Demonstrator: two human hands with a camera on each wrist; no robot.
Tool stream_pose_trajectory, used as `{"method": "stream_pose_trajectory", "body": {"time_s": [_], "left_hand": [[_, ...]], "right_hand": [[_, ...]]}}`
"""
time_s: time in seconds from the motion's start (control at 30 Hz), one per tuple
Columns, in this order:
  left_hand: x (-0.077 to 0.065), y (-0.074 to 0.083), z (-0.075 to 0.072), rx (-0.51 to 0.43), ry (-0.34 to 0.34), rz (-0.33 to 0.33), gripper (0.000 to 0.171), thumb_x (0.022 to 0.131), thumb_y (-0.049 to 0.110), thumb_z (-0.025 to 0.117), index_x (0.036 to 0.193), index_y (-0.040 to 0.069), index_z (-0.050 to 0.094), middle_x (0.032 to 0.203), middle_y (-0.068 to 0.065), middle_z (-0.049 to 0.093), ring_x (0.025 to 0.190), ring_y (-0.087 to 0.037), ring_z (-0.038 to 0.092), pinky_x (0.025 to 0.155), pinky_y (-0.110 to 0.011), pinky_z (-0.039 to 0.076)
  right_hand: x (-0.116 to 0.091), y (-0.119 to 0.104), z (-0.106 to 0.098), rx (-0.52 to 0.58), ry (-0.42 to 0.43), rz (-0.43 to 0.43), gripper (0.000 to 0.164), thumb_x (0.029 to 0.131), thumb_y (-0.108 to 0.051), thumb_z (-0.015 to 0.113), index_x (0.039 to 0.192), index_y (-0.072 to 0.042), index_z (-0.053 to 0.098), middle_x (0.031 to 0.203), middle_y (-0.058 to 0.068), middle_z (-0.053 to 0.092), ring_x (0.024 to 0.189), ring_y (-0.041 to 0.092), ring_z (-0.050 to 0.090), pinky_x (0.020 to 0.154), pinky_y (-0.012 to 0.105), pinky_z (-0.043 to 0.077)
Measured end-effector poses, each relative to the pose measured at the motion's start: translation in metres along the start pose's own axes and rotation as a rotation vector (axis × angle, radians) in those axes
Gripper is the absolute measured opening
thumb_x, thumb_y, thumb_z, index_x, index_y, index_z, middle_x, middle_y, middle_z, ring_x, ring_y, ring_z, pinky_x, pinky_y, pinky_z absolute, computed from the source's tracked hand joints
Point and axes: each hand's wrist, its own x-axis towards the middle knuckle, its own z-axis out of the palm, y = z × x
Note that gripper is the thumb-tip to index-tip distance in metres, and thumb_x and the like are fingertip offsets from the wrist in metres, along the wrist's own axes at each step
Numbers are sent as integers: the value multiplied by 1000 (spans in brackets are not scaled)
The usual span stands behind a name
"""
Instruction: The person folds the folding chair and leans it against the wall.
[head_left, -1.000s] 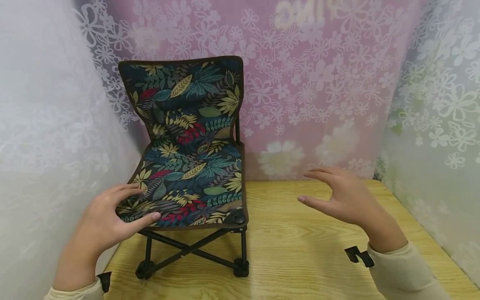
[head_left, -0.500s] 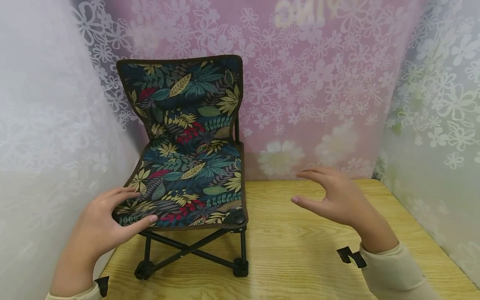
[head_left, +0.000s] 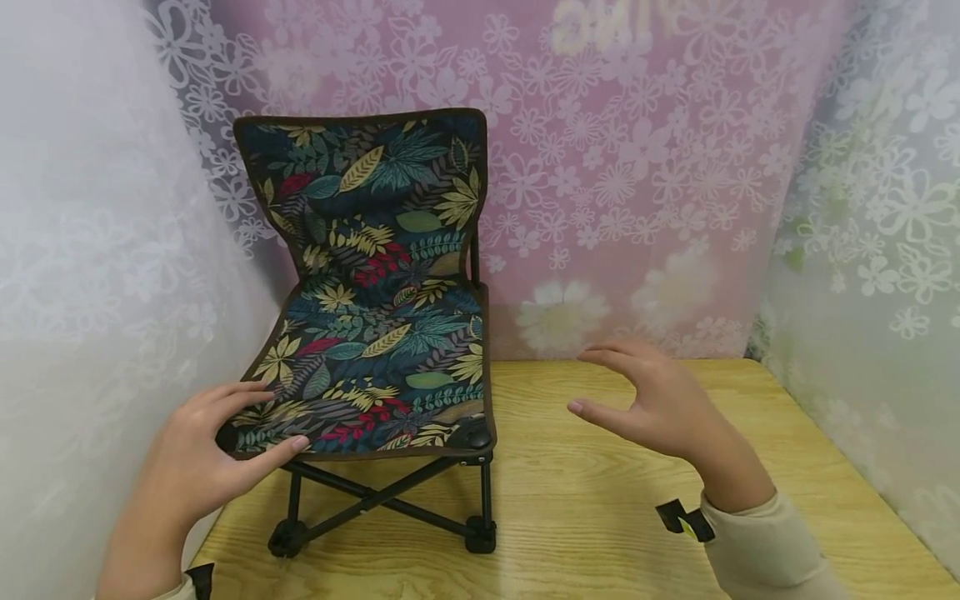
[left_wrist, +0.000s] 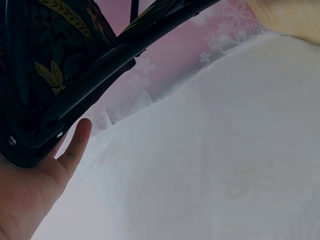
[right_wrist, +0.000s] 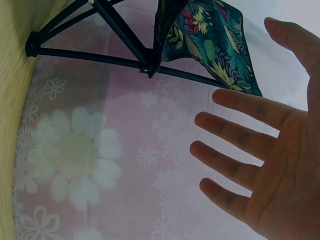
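A small folding chair [head_left: 375, 333] with dark leaf-print fabric and black legs stands upright on the left of a wooden table. My left hand [head_left: 195, 450] is at the front left corner of the seat, thumb by the front edge and fingers over the left side, loosely spread. In the left wrist view the black frame corner [left_wrist: 30, 135] covers part of that hand, and one finger [left_wrist: 77, 142] points up beside it. My right hand [head_left: 660, 400] hovers to the right of the chair, holding nothing. Its fingers are extended and spread in the right wrist view.
The pale wood tabletop [head_left: 600, 517] extends right of the chair. A pink flowered curtain [head_left: 615, 167] hangs close behind. Whitish curtains flank the table, one on the left [head_left: 97, 250] and one on the right [head_left: 885, 275].
My right hand has drifted left toward the chair. The left hand has slid slightly left and down at the seat corner. The chair looks almost unmoved.
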Motion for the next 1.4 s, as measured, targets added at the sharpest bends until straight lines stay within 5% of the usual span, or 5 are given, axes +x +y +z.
{"method": "stream_pose_trajectory", "body": {"time_s": [0.47, 1.0, 1.13, 1.27, 1.4], "left_hand": [[-6, -1, 1, -44, 11, -24, 57, 74, 37, 98, 119, 8, 78, 131, -14, 72, 125, -45, 61, 96, -67, 46], [-9, -7, 5, -42, 50, 7, 54, 70, 34, 100, 116, 13, 80, 128, -8, 74, 123, -38, 64, 95, -45, 44], [-10, -6, 4, -31, 37, 4, 54, 70, 35, 100, 115, 12, 80, 128, -9, 74, 122, -39, 64, 96, -52, 46], [-11, -6, 4, -28, 31, 10, 53, 70, 36, 100, 114, 13, 80, 127, -10, 74, 121, -39, 65, 106, -31, 45], [-12, -5, 3, -30, 23, 9, 52, 71, 35, 99, 113, 13, 80, 126, -12, 74, 120, -39, 64, 106, -42, 48]], "right_hand": [[-1, -7, 10, 77, 13, -18, 61, 92, -56, 79, 144, -27, 67, 148, 0, 63, 139, 30, 58, 108, 64, 49], [4, -34, 28, 158, 12, -55, 61, 90, -59, 80, 143, -32, 66, 147, -7, 63, 138, 23, 60, 108, 57, 52], [7, -41, 31, 162, 14, -80, 61, 89, -57, 81, 142, -30, 67, 146, -7, 63, 137, 23, 60, 109, 57, 52], [7, -46, 33, 162, 25, -112, 61, 89, -55, 82, 141, -28, 68, 144, -5, 65, 135, 23, 62, 108, 55, 53], [7, -52, 35, 173, 32, -132, 61, 89, -55, 82, 142, -28, 68, 145, -4, 66, 134, 23, 63, 108, 55, 54]]}}
